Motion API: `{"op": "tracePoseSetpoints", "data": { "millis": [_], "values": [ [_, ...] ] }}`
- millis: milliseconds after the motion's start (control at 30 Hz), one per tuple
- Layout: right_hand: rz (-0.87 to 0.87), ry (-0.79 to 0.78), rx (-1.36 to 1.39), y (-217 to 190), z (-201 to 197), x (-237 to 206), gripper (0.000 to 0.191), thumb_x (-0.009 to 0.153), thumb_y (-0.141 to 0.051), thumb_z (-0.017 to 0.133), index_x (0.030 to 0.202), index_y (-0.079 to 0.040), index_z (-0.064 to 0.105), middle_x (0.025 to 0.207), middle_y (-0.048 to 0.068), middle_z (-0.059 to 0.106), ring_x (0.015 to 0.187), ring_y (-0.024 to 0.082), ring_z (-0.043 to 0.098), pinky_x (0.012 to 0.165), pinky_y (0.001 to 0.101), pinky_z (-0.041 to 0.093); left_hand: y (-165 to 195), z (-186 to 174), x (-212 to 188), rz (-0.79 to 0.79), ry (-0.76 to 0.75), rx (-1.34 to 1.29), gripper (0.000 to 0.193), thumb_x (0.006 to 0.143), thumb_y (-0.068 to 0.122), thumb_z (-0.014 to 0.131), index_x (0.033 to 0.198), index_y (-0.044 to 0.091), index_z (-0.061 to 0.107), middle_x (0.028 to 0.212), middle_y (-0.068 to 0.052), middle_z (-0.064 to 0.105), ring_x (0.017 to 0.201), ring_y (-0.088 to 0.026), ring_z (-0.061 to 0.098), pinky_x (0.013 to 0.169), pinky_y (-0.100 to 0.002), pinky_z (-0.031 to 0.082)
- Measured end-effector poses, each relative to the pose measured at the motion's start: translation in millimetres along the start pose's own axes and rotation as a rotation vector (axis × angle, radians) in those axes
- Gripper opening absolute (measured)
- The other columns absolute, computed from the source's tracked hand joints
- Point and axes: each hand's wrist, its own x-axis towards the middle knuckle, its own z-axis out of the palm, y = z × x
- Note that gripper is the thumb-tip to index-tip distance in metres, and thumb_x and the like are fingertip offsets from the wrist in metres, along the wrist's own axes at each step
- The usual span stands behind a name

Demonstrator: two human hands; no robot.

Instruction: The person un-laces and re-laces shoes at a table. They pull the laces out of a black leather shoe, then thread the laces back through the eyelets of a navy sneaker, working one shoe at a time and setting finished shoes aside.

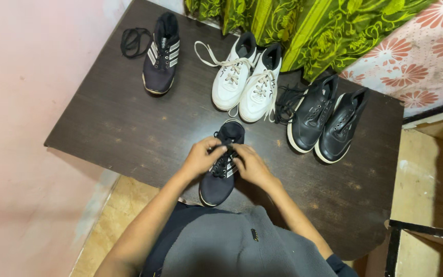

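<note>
My left hand and right hand pinched the black laces of a dark striped sneaker, at the near edge of the dark wooden table, white sneakers beyond it, black shoes to their right, matching sneaker far left

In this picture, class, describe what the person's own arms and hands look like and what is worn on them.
Both forearms are bare; no sleeve reaches the left hand or the right hand. I can see no gloves, rings, watch or bracelets on either. Near the right elbow, a dark sleeve edge shows at the bottom of the view. A grey garment with a dark layer beneath covers the body.
</note>
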Motion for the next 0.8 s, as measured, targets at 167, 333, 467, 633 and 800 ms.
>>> {"op": "tracePoseSetpoints", "data": {
  "millis": [167, 333, 467, 633, 800],
  "values": [
    [-0.035, 0.068, -0.085, -7, 10, 1, 0.042, 0.080, -0.011, 0.078, 0.120, -0.005, 0.065, 0.123, 0.014, 0.067, 0.118, 0.036, 0.058, 0.102, 0.0431, 0.046, 44, -42, 57, -0.171, -0.092, -0.379, 0.022, 0.100, 0.022, 0.069, 0.100, 0.001, 0.074, 0.077, -0.005, 0.071, 0.064, -0.009, 0.063, 0.059, -0.024, 0.050],
    [0.005, 0.110, -0.142, -12, 8, 10, 0.017, 0.087, -0.009, 0.073, 0.104, -0.007, 0.071, 0.107, 0.008, 0.070, 0.106, 0.030, 0.066, 0.091, 0.0398, 0.054, 92, -89, 120, -0.050, 0.216, -0.134, 0.022, 0.092, 0.022, 0.071, 0.104, 0.004, 0.075, 0.094, -0.009, 0.074, 0.077, -0.016, 0.070, 0.068, -0.031, 0.055],
    [-0.037, 0.177, -0.169, -11, 6, 10, 0.011, 0.092, -0.009, 0.071, 0.101, -0.004, 0.067, 0.102, 0.012, 0.068, 0.099, 0.032, 0.068, 0.084, 0.0408, 0.055, 91, -100, 112, 0.431, 0.659, 0.883, 0.038, 0.082, 0.020, 0.073, 0.116, 0.001, 0.072, 0.110, -0.021, 0.068, 0.100, -0.033, 0.063, 0.084, -0.044, 0.048],
    [0.031, 0.220, -0.082, -13, 11, 1, 0.015, 0.091, -0.012, 0.072, 0.103, -0.005, 0.070, 0.101, 0.014, 0.072, 0.089, 0.034, 0.072, 0.079, 0.0420, 0.057, 45, -44, 51, 0.508, 0.078, 0.743, 0.030, 0.085, 0.002, 0.066, 0.113, 0.009, 0.070, 0.109, -0.014, 0.068, 0.112, -0.033, 0.057, 0.101, -0.047, 0.044],
    [-0.049, 0.267, -0.250, -13, 29, 1, 0.020, 0.087, -0.019, 0.077, 0.098, -0.004, 0.069, 0.094, 0.014, 0.072, 0.087, 0.036, 0.069, 0.076, 0.0440, 0.055, 10, -5, 6, 0.481, -0.194, 0.623, 0.042, 0.068, 0.001, 0.067, 0.110, 0.006, 0.068, 0.107, -0.009, 0.068, 0.111, -0.034, 0.057, 0.093, -0.048, 0.048]
  ]
}}
